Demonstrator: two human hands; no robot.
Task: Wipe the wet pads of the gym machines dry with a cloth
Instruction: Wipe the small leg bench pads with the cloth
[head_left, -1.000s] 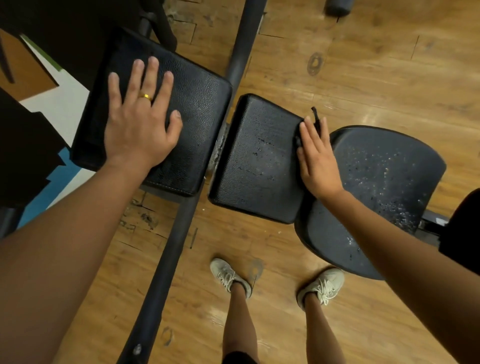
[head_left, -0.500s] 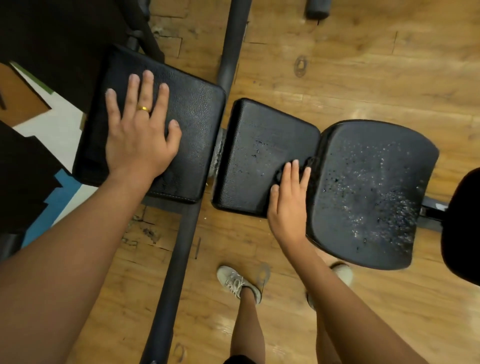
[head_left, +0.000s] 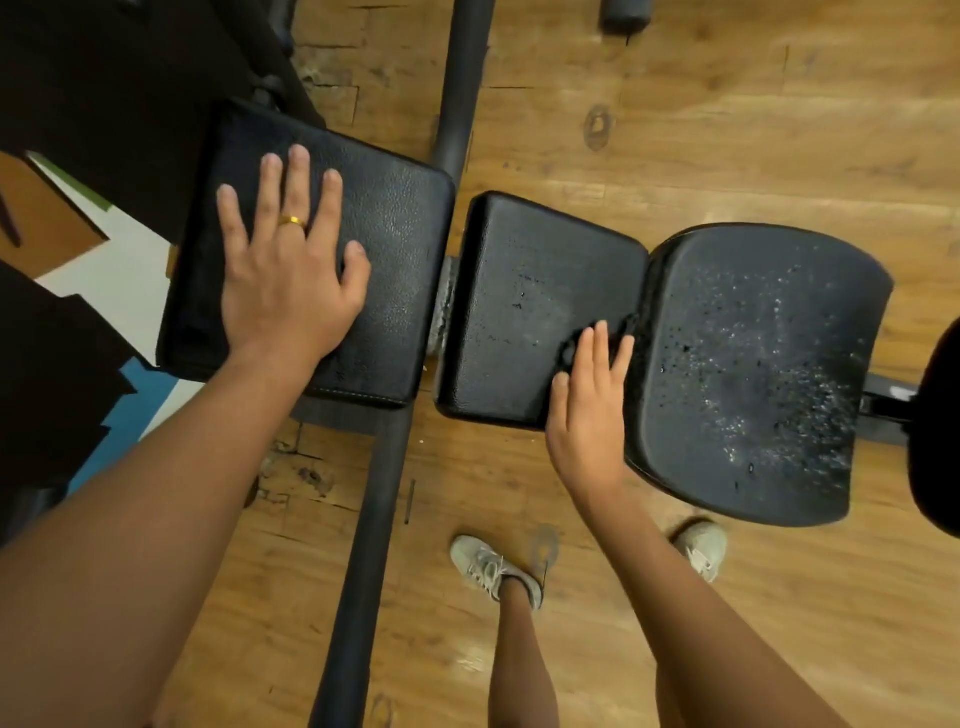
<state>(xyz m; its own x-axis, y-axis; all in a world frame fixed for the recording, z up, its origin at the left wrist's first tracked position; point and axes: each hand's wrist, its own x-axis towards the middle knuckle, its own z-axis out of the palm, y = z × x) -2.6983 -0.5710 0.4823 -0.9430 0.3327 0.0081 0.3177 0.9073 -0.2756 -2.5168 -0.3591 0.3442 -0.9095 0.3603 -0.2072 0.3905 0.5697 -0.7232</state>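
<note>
Under the straight fingers of my right hand (head_left: 589, 415), at the right edge of the middle pad (head_left: 524, 280), lies the dark cloth (head_left: 623, 326). It is bunched up and hard to tell from the black vinyl, and only its crumpled edge shows past my fingertips. That hand is flat, with the fingers close together, and it presses the cloth down on the pad without curling round it. The cloth sits just beside the line where the middle pad meets the seat pad (head_left: 753, 364) on the right. I see a few scattered drops near the centre of the middle pad, while the seat pad is speckled with water over most of its top.

My left hand (head_left: 291, 291) lies palm down on the left pad (head_left: 400, 260), fingers spread and straight, holding nothing, with a gold ring (head_left: 292, 222) on one finger. The left pad shows a plain pebbled grain.

A dark metal bar (head_left: 371, 530) runs below the gap between the left and middle pads, from the top of the view to the bottom. Beneath everything is a wooden floor (head_left: 727, 130), and my two pale shoes (head_left: 488, 566) stand on it near the middle and seat pads.
</note>
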